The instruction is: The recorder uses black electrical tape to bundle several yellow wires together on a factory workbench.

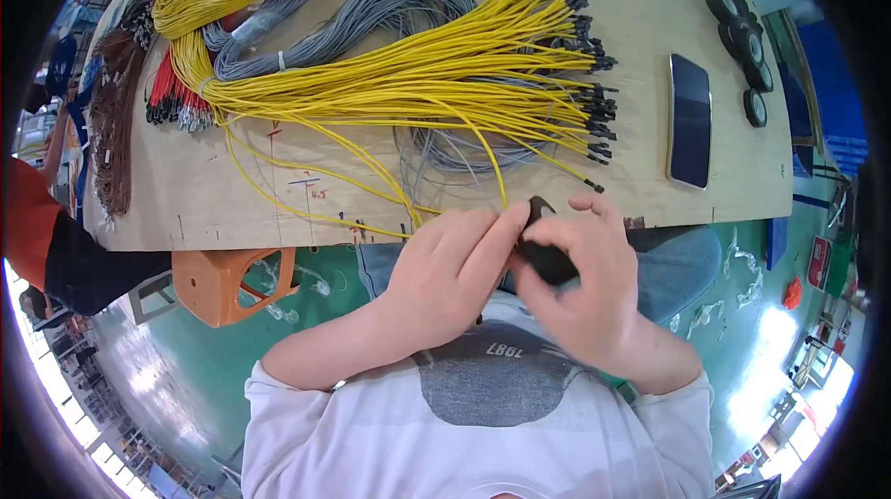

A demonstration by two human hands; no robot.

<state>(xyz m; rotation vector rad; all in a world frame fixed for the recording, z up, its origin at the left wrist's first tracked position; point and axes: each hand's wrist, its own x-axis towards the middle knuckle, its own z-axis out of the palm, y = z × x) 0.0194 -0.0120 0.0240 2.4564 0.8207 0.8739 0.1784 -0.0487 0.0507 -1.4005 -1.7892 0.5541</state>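
Note:
My left hand (447, 267) is closed near the front edge of the table, its fingers pressed round a few yellow wires (484, 151) that run into it from the bundle. Right beside it, my right hand (594, 267) is curled round a roll of black tape (551, 263), and the fingertips of both hands nearly meet. What lies between those fingertips is hidden. The large bundle of yellow cables (371, 81) spreads across the table, with black connectors (599, 109) at its right ends.
Grey cables (371, 12) lie among the yellow ones, with red wires (176, 90) and brown wires (116, 118) at the left. A phone (689, 123) and several black tape rolls (742, 35) rest at the right. An orange stool (218, 285) stands below the table; a person's sleeve (32, 220) shows far left.

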